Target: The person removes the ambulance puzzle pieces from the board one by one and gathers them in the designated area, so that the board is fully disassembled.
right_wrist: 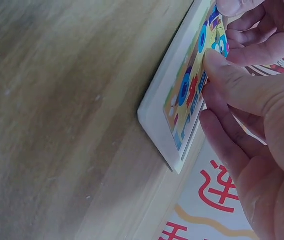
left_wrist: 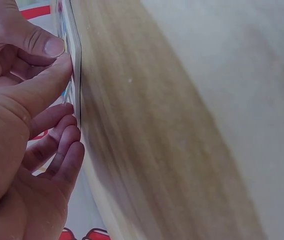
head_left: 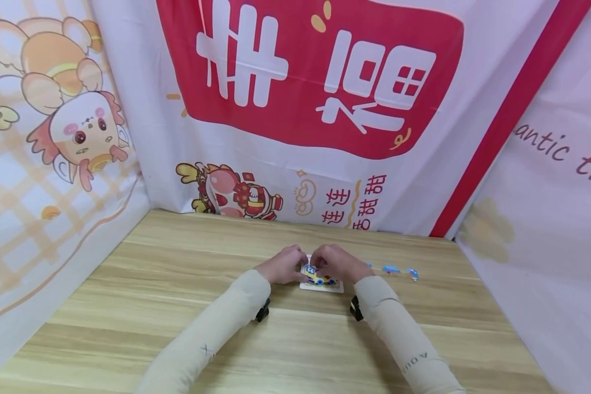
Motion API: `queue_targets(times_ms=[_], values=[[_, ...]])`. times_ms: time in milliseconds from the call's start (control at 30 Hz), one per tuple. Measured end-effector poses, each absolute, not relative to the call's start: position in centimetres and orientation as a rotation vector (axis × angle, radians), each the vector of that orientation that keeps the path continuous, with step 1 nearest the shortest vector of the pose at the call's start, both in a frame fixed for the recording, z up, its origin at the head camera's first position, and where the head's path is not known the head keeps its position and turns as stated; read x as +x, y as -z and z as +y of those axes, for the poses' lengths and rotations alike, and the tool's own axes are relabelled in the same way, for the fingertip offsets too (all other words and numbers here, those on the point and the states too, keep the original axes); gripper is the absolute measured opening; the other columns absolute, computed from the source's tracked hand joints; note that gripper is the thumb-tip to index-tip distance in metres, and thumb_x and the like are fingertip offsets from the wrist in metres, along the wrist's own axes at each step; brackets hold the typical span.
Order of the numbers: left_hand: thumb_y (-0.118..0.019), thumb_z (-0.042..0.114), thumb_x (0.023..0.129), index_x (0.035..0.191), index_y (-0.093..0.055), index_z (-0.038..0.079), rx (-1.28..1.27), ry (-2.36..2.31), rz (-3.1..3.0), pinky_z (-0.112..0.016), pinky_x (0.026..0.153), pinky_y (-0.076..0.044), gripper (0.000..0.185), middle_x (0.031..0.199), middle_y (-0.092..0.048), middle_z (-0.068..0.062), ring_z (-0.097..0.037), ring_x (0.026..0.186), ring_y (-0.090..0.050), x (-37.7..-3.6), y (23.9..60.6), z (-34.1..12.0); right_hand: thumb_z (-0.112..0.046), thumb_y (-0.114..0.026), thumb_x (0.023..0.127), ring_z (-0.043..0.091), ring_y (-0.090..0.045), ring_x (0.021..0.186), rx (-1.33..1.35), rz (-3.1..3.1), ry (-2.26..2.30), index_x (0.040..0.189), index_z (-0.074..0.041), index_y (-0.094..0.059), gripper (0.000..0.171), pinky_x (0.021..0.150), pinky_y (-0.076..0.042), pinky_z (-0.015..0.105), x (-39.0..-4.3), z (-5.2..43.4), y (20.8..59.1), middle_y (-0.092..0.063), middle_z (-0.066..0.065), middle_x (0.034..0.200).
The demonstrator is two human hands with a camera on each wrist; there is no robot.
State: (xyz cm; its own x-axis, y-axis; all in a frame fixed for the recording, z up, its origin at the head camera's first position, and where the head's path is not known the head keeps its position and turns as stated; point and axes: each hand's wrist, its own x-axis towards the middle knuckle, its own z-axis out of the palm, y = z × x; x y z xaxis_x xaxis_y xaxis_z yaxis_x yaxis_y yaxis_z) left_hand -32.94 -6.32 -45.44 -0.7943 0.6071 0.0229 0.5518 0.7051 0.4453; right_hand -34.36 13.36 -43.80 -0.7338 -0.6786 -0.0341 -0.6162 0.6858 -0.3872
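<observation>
Pinching a thin, colourful piece [right_wrist: 220,46], 2 hands [head_left: 285,266] [head_left: 339,262] sit close over a white, round-cornered board [right_wrist: 155,112].

Holds left hand [head_left: 285,265] just beside right hand [head_left: 339,262] toward the far side, with fingers [right_wrist: 228,135] bent and sleeved forearms [head_left: 214,324] slanting in from near left and right.

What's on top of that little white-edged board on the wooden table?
On the white-bordered rectangular board lies a colourful picture with yellow parts and round blue shapes. The person's left grip and right grip partly cover it; whatever is beneath them cannot be seen.
</observation>
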Motion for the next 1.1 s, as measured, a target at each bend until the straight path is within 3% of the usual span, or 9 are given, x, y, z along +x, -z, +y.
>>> queue_targets(times_ms=[333,533,733,1100], values=[[-0.077,0.026,0.083,0.114,-0.066,0.003,0.946,-0.716,2.774,-0.032,0.088,-0.045,0.04,0.109,-0.059,-0.009,-0.02,0.098,-0.053,-32.9,45.7,-6.3,-0.011,-0.065,0.092,0.006,-0.061,0.082,-0.948,2.769,0.703,0.097,-0.011,-0.07,0.007,0.076,-0.053,0.024,-34.2,13.8,44.3,-0.07,-0.003,0.091],[-0.078,0.027,0.082,0.112,-0.067,0.004,0.963,-0.717,2.788,-0.03,0.083,-0.044,0.039,0.105,-0.058,-0.01,-0.015,0.09,-0.047,-32.9,45.7,-6.2,-0.016,-0.064,0.093,0.008,-0.062,0.081,-0.921,2.751,0.859,0.095,-0.015,-0.069,0.006,0.074,-0.053,0.024,-34.0,14.6,44.0,-0.069,-0.005,0.089],[-0.077,0.027,0.082,0.117,-0.065,0.002,0.936,-0.71,2.782,-0.031,0.086,-0.044,0.045,0.109,-0.057,-0.011,-0.015,0.091,-0.048,-32.8,45.5,-6.1,-0.02,-0.065,0.093,0.006,-0.061,0.082,-0.86,2.767,0.856,0.092,-0.022,-0.068,0.004,0.076,-0.052,0.025,-33.8,16.6,43.3,-0.067,-0.01,0.089],[-0.077,0.029,0.082,0.119,-0.064,0.003,0.897,-0.693,2.787,-0.031,0.086,-0.045,0.047,0.109,-0.057,-0.008,-0.014,0.09,-0.047,-32.9,45.6,-6.3,-0.016,-0.064,0.093,0.011,-0.06,0.079,-0.82,2.781,0.804,0.09,-0.02,-0.068,0.007,0.07,-0.052,0.026,-33.0,23.1,41.5,-0.067,-0.005,0.086]])
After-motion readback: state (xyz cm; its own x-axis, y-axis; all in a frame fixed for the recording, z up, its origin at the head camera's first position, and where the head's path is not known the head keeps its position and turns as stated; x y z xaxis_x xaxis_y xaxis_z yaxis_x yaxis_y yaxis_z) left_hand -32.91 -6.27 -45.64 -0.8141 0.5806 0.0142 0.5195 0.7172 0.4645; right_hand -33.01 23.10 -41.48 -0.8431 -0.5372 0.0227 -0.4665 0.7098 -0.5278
